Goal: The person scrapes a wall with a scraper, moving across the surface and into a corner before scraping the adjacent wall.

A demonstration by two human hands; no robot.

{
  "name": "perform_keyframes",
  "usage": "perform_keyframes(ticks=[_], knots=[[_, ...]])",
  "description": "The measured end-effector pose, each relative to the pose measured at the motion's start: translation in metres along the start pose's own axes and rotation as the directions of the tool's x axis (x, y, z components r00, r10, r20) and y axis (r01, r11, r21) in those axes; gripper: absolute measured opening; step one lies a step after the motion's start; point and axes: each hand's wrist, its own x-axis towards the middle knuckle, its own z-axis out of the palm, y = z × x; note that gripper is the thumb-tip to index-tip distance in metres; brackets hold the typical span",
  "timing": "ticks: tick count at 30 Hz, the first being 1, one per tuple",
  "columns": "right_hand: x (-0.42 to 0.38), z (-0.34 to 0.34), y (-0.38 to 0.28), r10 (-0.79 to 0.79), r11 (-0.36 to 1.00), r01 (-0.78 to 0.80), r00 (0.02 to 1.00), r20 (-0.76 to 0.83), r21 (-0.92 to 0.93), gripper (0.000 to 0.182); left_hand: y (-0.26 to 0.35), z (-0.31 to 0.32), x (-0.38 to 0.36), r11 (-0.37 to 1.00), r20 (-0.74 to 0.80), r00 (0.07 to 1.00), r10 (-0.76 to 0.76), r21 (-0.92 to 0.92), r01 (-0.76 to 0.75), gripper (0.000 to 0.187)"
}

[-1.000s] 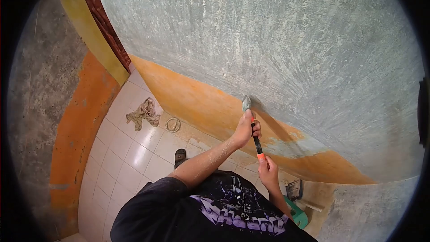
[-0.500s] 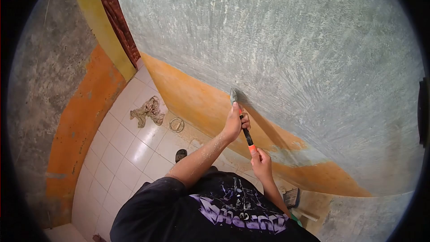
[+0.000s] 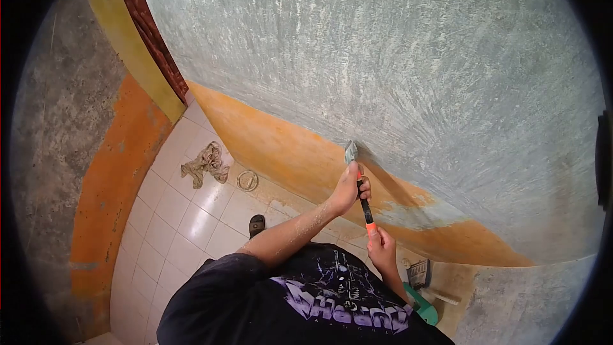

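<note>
My left hand (image 3: 348,190) is wrapped round the upper part of a scraper (image 3: 364,207) with a black and orange handle, its thumb stretched toward the grey head. Lower down, my right hand (image 3: 382,250) grips the orange end of the same handle. The scraper's head is right at the wall, where the scratched grey-green surface (image 3: 408,45) meets the orange band (image 3: 274,133). A shadow of the tool falls across the orange band. Pale flecks dot my left forearm.
A crumpled cloth (image 3: 205,164) and a ring-shaped item (image 3: 247,181) lie on the tiled floor (image 3: 169,220). A sandal (image 3: 257,224) shows beside my left arm. At lower right are a green object (image 3: 421,306) and a dark ridged item (image 3: 419,273). A red curtain (image 3: 150,32) hangs at left.
Both hands and the scraper have shifted right and slightly down along the border of the orange band. The view has moved a little too, showing more of the green object.
</note>
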Motion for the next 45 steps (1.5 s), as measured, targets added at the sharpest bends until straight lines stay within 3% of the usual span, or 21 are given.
perform_keyframes(ticks=[9, 15, 18, 27, 30, 36, 39, 45], knots=[[0.006, -0.007, 0.003, -0.028, 1.0, 0.028, 1.0, -0.002, -0.012, 0.031, -0.005, 0.001, 0.004, 0.998, -0.024, 0.999, 0.048, 0.035, -0.047, 0.047], [0.005, -0.016, 0.009, -0.098, 0.992, 0.097, 0.995, -0.009, -0.086, 0.031, -0.008, 0.003, 0.003, 0.999, 0.015, 0.999, 0.03, -0.038, -0.03, 0.046], [0.002, -0.018, 0.002, -0.035, 0.998, 0.035, 0.999, -0.005, -0.058, 0.03, -0.007, 0.005, 0.001, 0.999, 0.024, 1.0, 0.018, -0.045, -0.017, 0.045], [0.005, -0.012, 0.006, -0.091, 0.993, 0.089, 0.995, -0.034, -0.076, 0.031, -0.01, 0.002, 0.005, 0.999, 0.03, 0.998, 0.048, 0.015, -0.048, 0.046], [0.005, -0.018, 0.001, -0.093, 0.993, 0.091, 0.995, -0.019, -0.08, 0.031, -0.009, 0.009, 0.004, 0.999, -0.025, 0.999, 0.027, -0.024, -0.028, 0.046], [0.001, -0.028, -0.002, -0.073, 0.995, 0.072, 0.997, -0.014, -0.065, 0.031, -0.018, 0.014, 0.005, 0.998, 0.007, 0.999, 0.033, -0.058, -0.032, 0.046], [0.005, -0.031, 0.01, -0.132, 0.984, 0.132, 0.991, 0.004, -0.118, 0.032, -0.017, 0.013, 0.003, 0.999, 0.015, 1.0, 0.021, -0.046, -0.021, 0.044], [0.008, -0.025, 0.01, -0.07, 0.997, 0.07, 0.997, -0.011, -0.033, 0.032, -0.015, 0.012, 0.008, 0.999, -0.052, 0.998, 0.044, -0.029, -0.045, 0.045]])
